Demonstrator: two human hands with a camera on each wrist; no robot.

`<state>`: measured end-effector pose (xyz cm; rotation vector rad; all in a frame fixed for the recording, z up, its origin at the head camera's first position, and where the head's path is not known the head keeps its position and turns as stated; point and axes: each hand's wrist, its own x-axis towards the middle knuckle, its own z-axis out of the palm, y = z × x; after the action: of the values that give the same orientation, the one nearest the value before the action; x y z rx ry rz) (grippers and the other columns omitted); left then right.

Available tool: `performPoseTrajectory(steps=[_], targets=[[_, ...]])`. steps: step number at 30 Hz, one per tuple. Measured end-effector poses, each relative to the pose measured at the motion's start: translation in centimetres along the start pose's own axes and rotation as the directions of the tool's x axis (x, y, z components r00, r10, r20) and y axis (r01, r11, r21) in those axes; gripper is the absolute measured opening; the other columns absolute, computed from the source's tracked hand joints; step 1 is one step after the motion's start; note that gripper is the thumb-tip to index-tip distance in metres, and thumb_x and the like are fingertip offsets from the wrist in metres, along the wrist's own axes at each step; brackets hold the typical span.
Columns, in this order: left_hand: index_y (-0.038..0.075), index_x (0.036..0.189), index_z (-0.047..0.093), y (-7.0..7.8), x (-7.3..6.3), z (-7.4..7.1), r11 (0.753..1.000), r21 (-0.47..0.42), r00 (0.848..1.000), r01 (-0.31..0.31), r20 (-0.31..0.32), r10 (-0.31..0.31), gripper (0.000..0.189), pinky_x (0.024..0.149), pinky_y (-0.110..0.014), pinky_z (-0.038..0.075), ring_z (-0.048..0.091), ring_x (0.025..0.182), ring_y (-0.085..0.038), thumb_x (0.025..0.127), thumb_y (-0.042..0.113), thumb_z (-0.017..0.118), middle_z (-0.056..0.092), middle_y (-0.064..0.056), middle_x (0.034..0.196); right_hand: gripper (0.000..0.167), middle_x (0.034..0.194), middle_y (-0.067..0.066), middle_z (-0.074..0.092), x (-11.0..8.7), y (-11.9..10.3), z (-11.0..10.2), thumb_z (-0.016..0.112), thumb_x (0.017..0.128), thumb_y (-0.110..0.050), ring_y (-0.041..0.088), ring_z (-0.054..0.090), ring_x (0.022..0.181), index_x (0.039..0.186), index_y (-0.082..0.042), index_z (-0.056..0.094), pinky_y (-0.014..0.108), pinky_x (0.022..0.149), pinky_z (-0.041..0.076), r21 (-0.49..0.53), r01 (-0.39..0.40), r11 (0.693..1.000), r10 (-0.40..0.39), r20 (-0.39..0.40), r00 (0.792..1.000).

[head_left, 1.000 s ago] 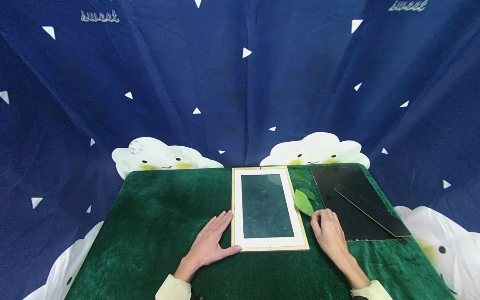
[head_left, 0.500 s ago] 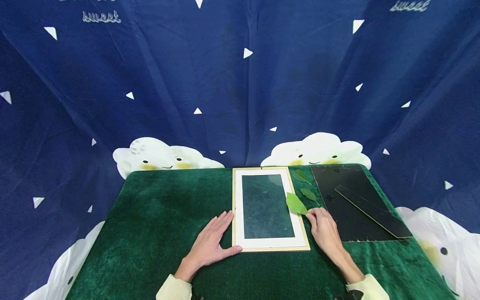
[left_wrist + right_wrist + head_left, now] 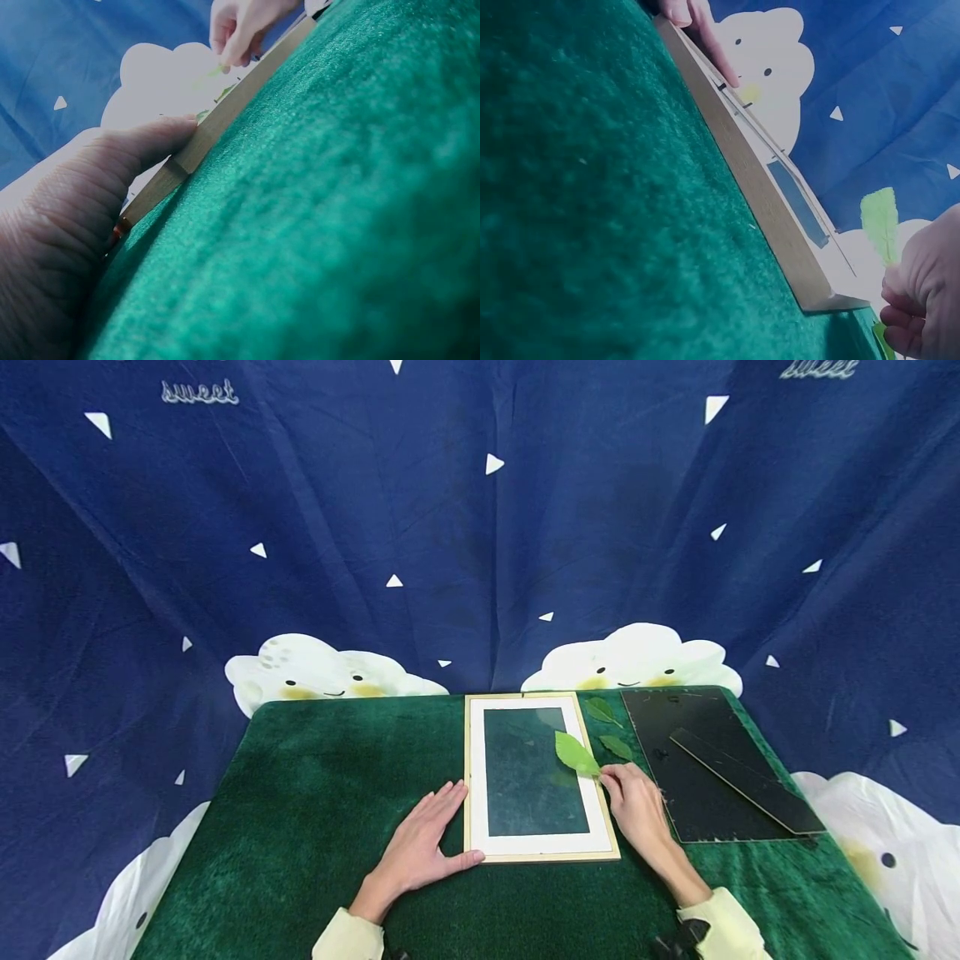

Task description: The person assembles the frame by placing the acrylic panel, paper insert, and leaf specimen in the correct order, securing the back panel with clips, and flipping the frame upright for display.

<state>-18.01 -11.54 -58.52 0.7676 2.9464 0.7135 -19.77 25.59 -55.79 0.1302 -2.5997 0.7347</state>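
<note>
While the left hand (image 3: 423, 852) rests, thumb apart, against the frame (image 3: 547, 858), the right hand (image 3: 637, 802) pinches a leaf (image 3: 574, 753) above the frame's right side, long axis slanting, tip pointing away and left.

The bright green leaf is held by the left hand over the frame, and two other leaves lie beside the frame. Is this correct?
Not the left hand: the head view shows the right hand holding the bright green leaf over the frame. The rest is correct.
</note>
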Motion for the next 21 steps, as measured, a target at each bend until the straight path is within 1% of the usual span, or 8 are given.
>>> performPoseTrajectory(steps=[5, 8, 14, 18, 21], targets=[[0.021, 0.168, 0.025, 0.0, 0.0, 0.0, 1.0, -0.005, 1.0, 0.006, 0.004, -0.006, 0.11, 0.129, -0.041, 0.018, 0.017, 0.16, -0.01, 0.084, 0.088, 0.054, 0.025, 0.007, 0.172, 0.01, 0.088, 0.01, 0.067, 0.8, -0.3, 0.6, 0.069, 0.1, -0.008, 0.023, 0.061, 0.076, 0.101, -0.001, 0.076, 0.042, 0.066, 0.047, 0.016, -0.028, 0.999, 0.027, 0.024, 0.999], [0.021, 0.168, 0.025, -0.1, 0.0, 0.0, 1.0, -0.006, 1.0, 0.005, 0.002, -0.005, 0.11, 0.129, -0.041, 0.018, 0.017, 0.16, -0.011, 0.084, 0.087, 0.054, 0.025, 0.007, 0.172, 0.011, 0.088, 0.01, 0.068, 1.2, -0.4, 1.0, 0.07, 0.1, -0.011, 0.026, 0.063, 0.078, 0.1, -0.002, 0.076, 0.044, 0.067, 0.049, 0.019, -0.029, 0.999, 0.029, 0.032, 0.999], [0.022, 0.168, 0.025, -0.2, 0.0, 0.0, 1.0, -0.008, 1.0, 0.006, 0.005, -0.006, 0.11, 0.129, -0.041, 0.019, 0.017, 0.16, -0.01, 0.084, 0.089, 0.053, 0.025, 0.008, 0.172, 0.017, 0.092, 0.012, 0.075, 2.1, -0.6, 1.7, 0.073, 0.099, -0.018, 0.031, 0.072, 0.085, 0.102, -0.003, 0.079, 0.051, 0.073, 0.056, 0.029, 0.021, 0.999, -0.021, 0.018, 1.0], [0.024, 0.168, 0.023, -0.2, 0.0, 0.1, 1.0, -0.01, 1.0, 0.014, 0.017, -0.013, 0.111, 0.129, -0.042, 0.018, 0.016, 0.16, -0.01, 0.084, 0.091, 0.049, 0.023, 0.009, 0.172, 0.017, 0.092, 0.011, 0.078, 2.8, -0.9, 1.9, 0.073, 0.099, -0.019, 0.03, 0.075, 0.085, 0.101, -0.004, 0.081, 0.051, 0.073, 0.059, 0.056, 0.06, 0.997, -0.062, 0.021, 0.998], [0.024, 0.168, 0.023, -0.2, 0.0, 0.1, 1.0, -0.014, 1.0, 0.015, 0.021, -0.015, 0.111, 0.129, -0.041, 0.017, 0.015, 0.16, -0.01, 0.084, 0.091, 0.049, 0.023, 0.009, 0.172, 0.016, 0.089, 0.009, 0.077, 3.3, -1.0, 2.2, 0.073, 0.099, -0.019, 0.027, 0.073, 0.081, 0.097, -0.006, 0.081, 0.049, 0.072, 0.058, 0.039, 0.08, 0.996, -0.081, 0.036, 0.996]])
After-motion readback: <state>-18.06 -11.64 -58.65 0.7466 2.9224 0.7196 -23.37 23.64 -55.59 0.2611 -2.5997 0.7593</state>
